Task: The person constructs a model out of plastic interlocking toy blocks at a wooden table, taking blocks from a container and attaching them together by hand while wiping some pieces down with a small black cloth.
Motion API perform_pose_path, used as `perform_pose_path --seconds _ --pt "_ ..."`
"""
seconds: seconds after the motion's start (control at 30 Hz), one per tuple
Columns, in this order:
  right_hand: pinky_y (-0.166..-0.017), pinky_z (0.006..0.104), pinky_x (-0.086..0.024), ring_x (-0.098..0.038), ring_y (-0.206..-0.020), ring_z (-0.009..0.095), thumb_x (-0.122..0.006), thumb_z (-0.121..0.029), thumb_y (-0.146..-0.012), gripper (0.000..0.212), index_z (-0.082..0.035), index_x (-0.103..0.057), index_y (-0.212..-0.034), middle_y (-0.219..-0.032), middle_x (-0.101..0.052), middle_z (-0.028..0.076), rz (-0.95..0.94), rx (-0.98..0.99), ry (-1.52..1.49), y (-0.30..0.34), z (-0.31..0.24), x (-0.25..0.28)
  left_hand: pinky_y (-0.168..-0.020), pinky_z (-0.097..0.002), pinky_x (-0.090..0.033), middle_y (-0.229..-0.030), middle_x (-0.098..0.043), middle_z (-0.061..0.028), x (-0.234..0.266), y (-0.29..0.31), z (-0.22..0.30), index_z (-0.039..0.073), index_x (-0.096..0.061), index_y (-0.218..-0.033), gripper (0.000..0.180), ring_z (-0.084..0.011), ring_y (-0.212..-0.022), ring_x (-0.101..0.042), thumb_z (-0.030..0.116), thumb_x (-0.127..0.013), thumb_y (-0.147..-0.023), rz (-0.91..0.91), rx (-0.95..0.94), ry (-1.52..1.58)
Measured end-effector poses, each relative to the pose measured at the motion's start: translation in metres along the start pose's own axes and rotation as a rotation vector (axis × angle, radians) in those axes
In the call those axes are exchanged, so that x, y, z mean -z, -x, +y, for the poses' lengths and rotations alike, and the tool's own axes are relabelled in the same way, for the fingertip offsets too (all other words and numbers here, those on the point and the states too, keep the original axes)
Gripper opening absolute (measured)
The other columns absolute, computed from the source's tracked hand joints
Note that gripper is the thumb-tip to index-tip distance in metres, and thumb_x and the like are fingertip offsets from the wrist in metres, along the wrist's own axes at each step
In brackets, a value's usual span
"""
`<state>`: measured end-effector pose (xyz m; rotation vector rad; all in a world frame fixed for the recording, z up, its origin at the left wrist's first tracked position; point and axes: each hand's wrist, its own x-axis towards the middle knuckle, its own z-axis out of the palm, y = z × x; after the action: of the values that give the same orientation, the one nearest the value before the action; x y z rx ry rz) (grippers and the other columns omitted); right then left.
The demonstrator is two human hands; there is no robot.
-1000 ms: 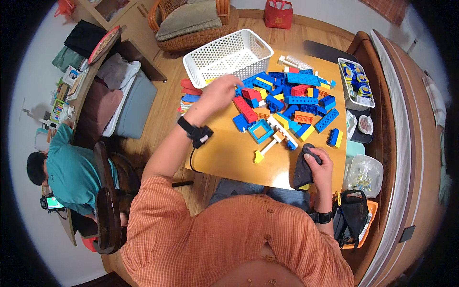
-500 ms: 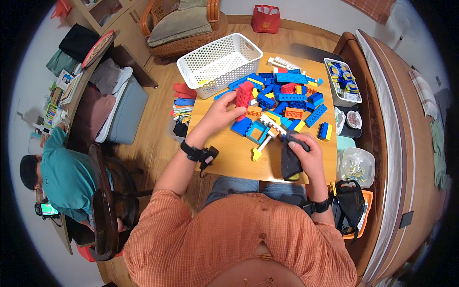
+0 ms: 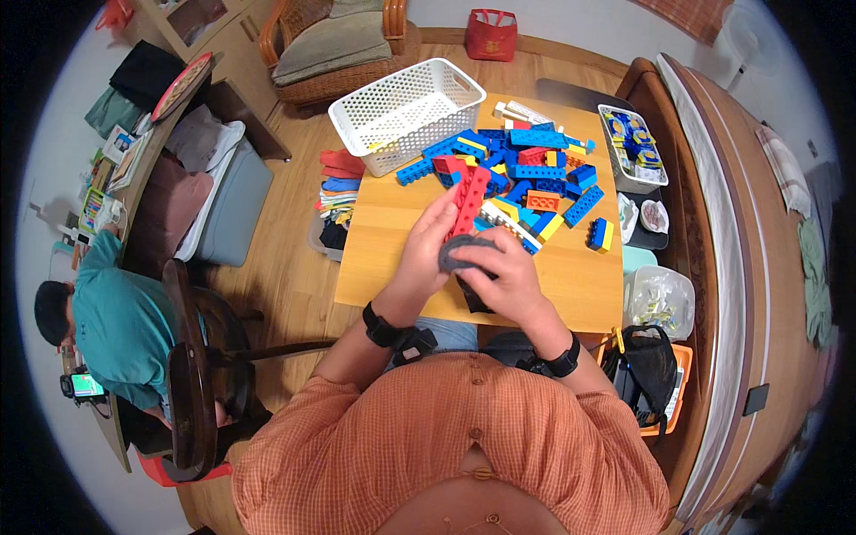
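My left hand [image 3: 423, 253] is closed around a long red toy building block [image 3: 472, 198], held upright and tilted above the wooden table [image 3: 382, 230]. Against the lower end of this block, my right hand [image 3: 510, 278] pinches a dark grey cloth [image 3: 458, 252], part of which hangs below the fingers. Both hands nearly touch, close to my body. Just beyond them lies a loose heap of blue, yellow, orange and red building blocks [image 3: 540, 173]. Some blocks at the near side of the heap are hidden behind my hands.
A white perforated basket [image 3: 349, 132] stands at the table's far left corner. Folded clothes [image 3: 341, 187] sit left of the table. Along the right side are a basket of blue-and-yellow packets [image 3: 635, 134] and a clear tub [image 3: 682, 301]. A person in green [image 3: 129, 321] sits at the left.
My left hand has drawn the red block nearer to me. My right hand has brought the cloth left and up, from the table's near right onto the block.
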<state>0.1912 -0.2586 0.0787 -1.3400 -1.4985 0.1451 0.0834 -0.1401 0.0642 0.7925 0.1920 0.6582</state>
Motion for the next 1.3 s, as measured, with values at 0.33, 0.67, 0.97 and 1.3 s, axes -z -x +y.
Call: perform_pose_path --seconds 0.33,0.67,0.97,1.3 --pt "-0.084 0.0302 -0.05 -0.064 -0.094 0.017 -0.074 -0.013 -0.087 0.022 -0.001 -0.071 -0.105 -0.101 -0.068 0.007 0.316 -0.422 -0.375 -0.017 0.023 0.053 -0.078 -0.0242 -0.051 -0.122 -0.062 -0.0104 -0.001 0.026 0.002 -0.001 -0.042 -0.142 0.06 -0.0112 -0.093 -0.062 0.013 -0.07 -0.092 -0.137 0.214 -0.278" --pt "-0.078 0.0259 -0.052 -0.063 -0.09 0.01 -0.073 -0.014 -0.091 0.022 -0.001 -0.07 -0.108 -0.099 -0.068 0.002 0.172 -0.612 -0.64 -0.015 0.011 0.048 -0.074 -0.0274 -0.053 -0.109 -0.067 -0.0123 0.023 0.02 -0.004 -0.001 -0.05 -0.134 0.044 -0.0154 -0.085 -0.065 0.032 -0.043 -0.106 -0.297 0.265 0.112" --pt "-0.083 0.0322 -0.049 -0.063 -0.093 0.02 -0.077 -0.006 -0.08 0.023 -0.003 -0.071 -0.102 -0.097 -0.066 0.009 -0.008 -0.218 -0.315 0.011 0.006 -0.01 -0.091 -0.0364 -0.05 -0.112 -0.064 -0.011 0.003 -0.003 -0.008 0.002 -0.052 -0.132 0.047 -0.0221 -0.104 -0.061 0.039 -0.035 -0.108 0.111 0.059 0.256" --pt "-0.077 0.0356 -0.053 -0.064 -0.088 0.027 -0.077 -0.006 -0.076 0.023 -0.01 -0.074 -0.098 -0.095 -0.065 0.011 0.104 -0.139 -0.01 0.02 0.004 -0.009 -0.086 -0.0395 -0.055 -0.106 -0.062 -0.0123 0.015 -0.008 -0.016 0.004 -0.051 -0.126 0.041 -0.0255 -0.095 -0.063 0.038 -0.038 -0.108 0.084 0.064 0.491"
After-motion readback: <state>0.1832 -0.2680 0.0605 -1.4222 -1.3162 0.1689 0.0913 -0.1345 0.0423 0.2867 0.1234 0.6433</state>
